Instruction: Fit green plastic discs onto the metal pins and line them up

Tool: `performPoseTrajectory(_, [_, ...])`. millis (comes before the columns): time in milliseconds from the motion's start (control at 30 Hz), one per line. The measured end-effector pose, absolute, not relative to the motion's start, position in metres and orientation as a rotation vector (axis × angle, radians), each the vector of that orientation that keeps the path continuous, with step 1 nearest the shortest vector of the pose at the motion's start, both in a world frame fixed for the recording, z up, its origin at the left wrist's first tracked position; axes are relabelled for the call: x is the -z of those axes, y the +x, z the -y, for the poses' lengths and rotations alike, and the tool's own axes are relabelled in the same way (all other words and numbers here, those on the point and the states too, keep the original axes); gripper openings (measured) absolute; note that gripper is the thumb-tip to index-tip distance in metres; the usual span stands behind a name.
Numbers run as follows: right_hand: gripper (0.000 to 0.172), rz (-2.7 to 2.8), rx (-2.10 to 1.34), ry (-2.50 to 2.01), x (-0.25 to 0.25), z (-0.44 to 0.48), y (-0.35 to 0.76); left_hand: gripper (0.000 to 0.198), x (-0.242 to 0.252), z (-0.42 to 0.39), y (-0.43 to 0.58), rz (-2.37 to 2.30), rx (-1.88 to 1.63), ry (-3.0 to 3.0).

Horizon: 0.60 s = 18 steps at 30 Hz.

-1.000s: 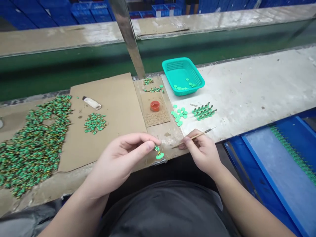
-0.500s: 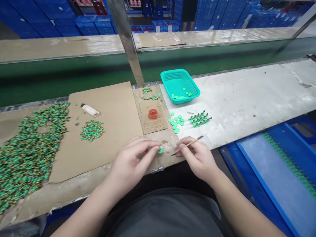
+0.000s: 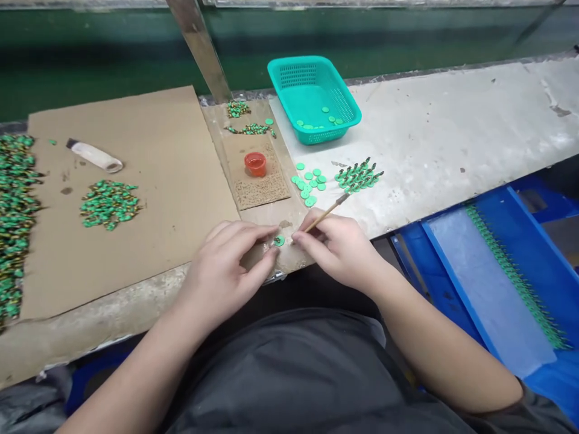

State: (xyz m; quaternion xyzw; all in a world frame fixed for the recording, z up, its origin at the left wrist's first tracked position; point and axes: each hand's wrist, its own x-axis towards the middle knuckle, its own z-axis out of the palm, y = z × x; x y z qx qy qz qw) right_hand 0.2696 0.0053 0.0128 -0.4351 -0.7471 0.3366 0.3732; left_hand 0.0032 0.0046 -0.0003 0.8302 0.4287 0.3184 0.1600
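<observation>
My left hand (image 3: 230,259) rests at the table's front edge with thumb and forefinger apart. By their tips is a small green disc (image 3: 280,241) bearing a small dark piece; whether the fingers touch it I cannot tell. My right hand (image 3: 339,244) is closed on a thin wooden stick (image 3: 326,213), its dark end pointing up and right; the lower tip is hidden by the fingers. Beyond the hands lie loose green discs (image 3: 309,187) and a cluster of discs with dark upright pieces (image 3: 359,176). A red cup (image 3: 256,164) stands on a brown board (image 3: 262,191).
A teal basket (image 3: 312,135) holds several discs. On the left, cardboard (image 3: 172,181) carries a pile of small green-and-gold pieces (image 3: 110,205) and a white tube (image 3: 96,157). A larger heap (image 3: 15,223) lies at far left. A blue crate (image 3: 534,241) is below right.
The view has tilted down and moved closer. My left fingers have parted around the disc, where a small dark piece now shows. My right hand has turned the stick more upright.
</observation>
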Motion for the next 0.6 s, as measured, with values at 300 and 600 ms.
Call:
performPoseTrajectory(300, [0.030,2.018,-0.828,-1.027,-0.004,-0.019,0.255,0.014,0.004,-0.007,0.009,-1.293,-0.900,2.297])
performPoseTrajectory(600, [0.026,2.070,-0.757,-0.993,-0.007,-0.019,0.250,0.013,0.005,-0.007,0.010,-1.296,-0.908,2.301])
